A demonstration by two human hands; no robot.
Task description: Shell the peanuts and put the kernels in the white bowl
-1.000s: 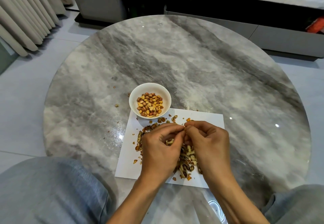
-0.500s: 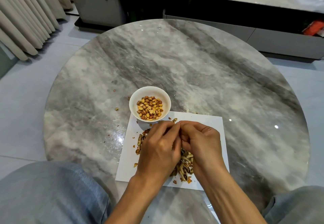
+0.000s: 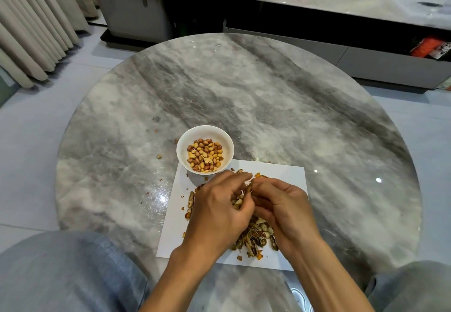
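Hands drawn nearer, peanut point(image 3: 249, 188) pinched between both hands' fingers point(image 3: 244, 178)

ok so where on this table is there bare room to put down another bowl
The far half of the table beyond the bowl is bare, as is the right side past the paper's edge. Left of the bowl and paper is free except for a few crumbs. The paper itself is crowded: shells piled under the left hand and right hand.

Much of the shell pile point(image 3: 253, 238) under both hands, fingertip contents indistinct.
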